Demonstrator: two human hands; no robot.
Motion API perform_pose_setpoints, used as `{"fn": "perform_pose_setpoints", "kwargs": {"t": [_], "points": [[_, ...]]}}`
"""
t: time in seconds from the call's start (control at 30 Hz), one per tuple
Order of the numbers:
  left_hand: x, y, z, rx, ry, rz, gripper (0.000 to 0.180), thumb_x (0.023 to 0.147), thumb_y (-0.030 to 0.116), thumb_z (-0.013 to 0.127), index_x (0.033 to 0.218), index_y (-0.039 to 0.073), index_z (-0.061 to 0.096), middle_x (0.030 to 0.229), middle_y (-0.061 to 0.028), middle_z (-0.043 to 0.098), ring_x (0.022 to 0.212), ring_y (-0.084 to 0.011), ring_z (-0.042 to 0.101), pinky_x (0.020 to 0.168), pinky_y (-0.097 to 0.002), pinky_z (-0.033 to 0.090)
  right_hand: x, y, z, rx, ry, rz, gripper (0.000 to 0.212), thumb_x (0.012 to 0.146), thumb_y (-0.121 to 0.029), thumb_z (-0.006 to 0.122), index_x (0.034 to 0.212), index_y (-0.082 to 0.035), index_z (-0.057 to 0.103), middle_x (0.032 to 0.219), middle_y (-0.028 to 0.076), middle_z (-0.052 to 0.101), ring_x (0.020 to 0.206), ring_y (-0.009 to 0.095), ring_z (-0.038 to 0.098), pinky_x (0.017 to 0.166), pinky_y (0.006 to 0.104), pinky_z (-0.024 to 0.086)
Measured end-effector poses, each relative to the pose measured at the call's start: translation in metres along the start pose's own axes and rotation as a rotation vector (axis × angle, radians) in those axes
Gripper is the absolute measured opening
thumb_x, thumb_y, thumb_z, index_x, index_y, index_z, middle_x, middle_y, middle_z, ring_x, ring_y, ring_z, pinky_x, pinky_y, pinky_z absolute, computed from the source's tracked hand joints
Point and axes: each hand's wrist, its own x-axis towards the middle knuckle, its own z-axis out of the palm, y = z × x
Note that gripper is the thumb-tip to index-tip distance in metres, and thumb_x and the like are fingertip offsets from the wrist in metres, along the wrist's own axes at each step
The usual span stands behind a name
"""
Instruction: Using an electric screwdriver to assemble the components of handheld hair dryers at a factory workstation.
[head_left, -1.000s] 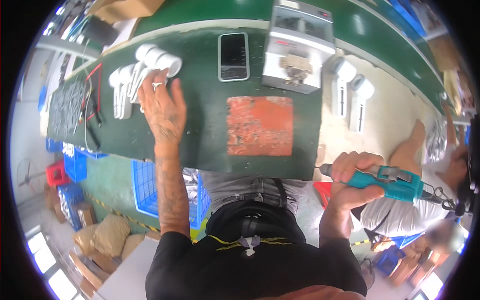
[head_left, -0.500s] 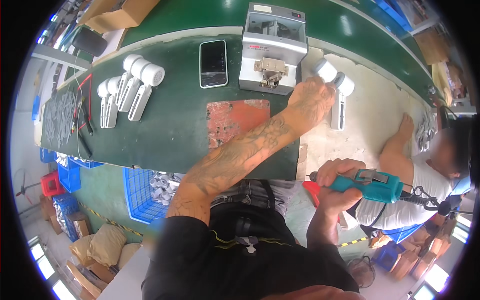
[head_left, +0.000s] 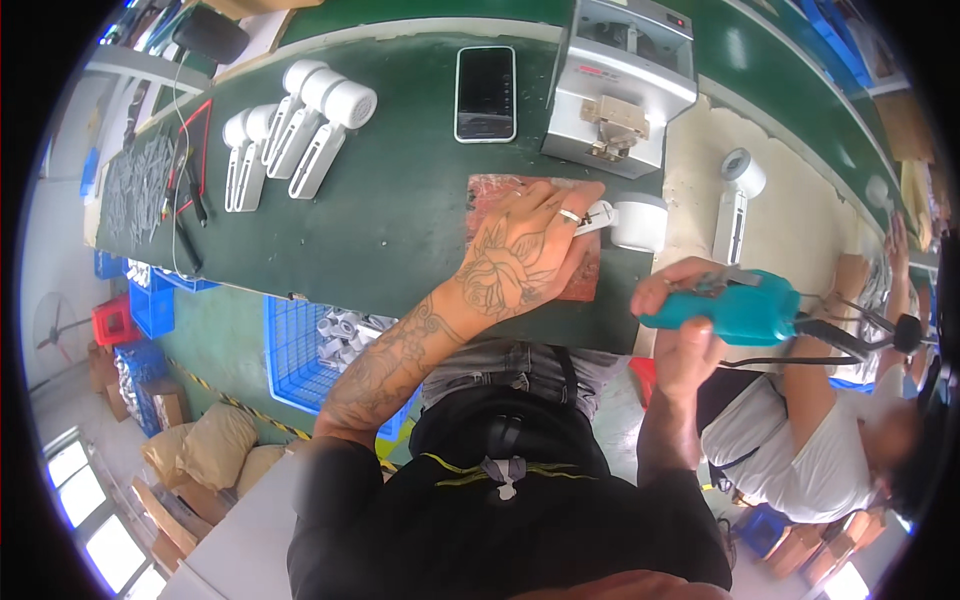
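My left hand [head_left: 525,245] is closed around the slim handle of a white round-headed device [head_left: 638,222], over the worn red pad [head_left: 484,192]. Its cylindrical head sticks out to the right of my fingers, and most of the handle is hidden under them. In my right hand [head_left: 690,335] is a teal electric screwdriver [head_left: 750,308], its cable running off to the right. The tool's tip is hidden or too blurred to make out. A similar white device [head_left: 738,195] lies on the pale surface farther right.
Several like devices [head_left: 318,130] lie at the left of the green bench. A phone [head_left: 486,95] and a grey machine [head_left: 625,95] occupy its far side. Grey strips [head_left: 140,185] lie at far left, a blue basket [head_left: 290,350] below. Another person [head_left: 800,440] sits at right.
My left hand has come left and nearer from the pale surface to the red pad, bringing one white device. My right hand, still gripping the screwdriver, is raised slightly. The view has shifted.
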Motion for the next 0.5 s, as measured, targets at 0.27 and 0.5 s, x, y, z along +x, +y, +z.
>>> {"fn": "perform_pose_setpoints", "kwargs": {"t": [0.27, 0.5], "points": [[-0.007, -0.015, 0.010, -0.079, 0.084, 0.020, 0.036, 0.085, 0.018, 0.073, 0.115, 0.002, 0.062, 0.103, -0.0138, 0.067, 0.098, -0.0321, 0.062, 0.089, -0.0448, 0.052, 0.033, 0.009, 0.012, -0.176, 0.128, -0.042, 0.060, 0.100, -0.050, 0.061, 0.123, 0.006, 0.053, 0.084, 0.009, 0.061, 0.080, 0.020, 0.061, 0.071, 0.0341, 0.049], [-0.011, -0.023, 0.001, -0.184, 0.000, 0.086, 0.031, 0.082, 0.021, 0.077, 0.108, 0.005, 0.068, 0.105, -0.0086, 0.068, 0.101, -0.0302, 0.063, 0.088, -0.0427, 0.052, 0.054, -0.013, 0.030, 0.116, 0.082, -0.155, 0.082, 0.089, -0.080, 0.052, 0.116, -0.002, 0.055, 0.068, 0.004, 0.050, 0.060, 0.018, 0.047, 0.061, 0.0335, 0.038]]}}
